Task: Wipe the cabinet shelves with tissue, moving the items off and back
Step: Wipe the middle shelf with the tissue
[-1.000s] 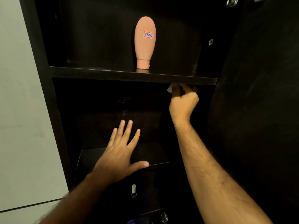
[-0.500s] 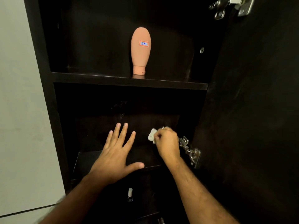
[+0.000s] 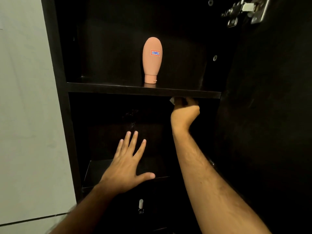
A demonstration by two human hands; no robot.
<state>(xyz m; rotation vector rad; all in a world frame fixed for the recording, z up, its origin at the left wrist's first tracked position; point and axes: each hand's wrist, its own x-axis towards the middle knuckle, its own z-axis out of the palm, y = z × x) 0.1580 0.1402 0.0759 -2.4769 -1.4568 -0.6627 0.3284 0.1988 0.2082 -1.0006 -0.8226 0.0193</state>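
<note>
The right hand [image 3: 184,114] curls its fingers around a white tissue [image 3: 172,100], pressed up against the underside of the upper shelf [image 3: 118,89]; most of the wad seems hidden. The left hand [image 3: 125,166] lies flat, fingers spread wide, on the lower shelf [image 3: 94,173]. The pink bottle [image 3: 152,59] stands inverted above the fingers.

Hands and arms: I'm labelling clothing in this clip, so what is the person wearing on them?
Nothing shows. The left hand and right hand are bare, with no gloves, rings, watch or bands visible. Both forearms are bare to the frame's bottom edge; no sleeve appears.
</note>
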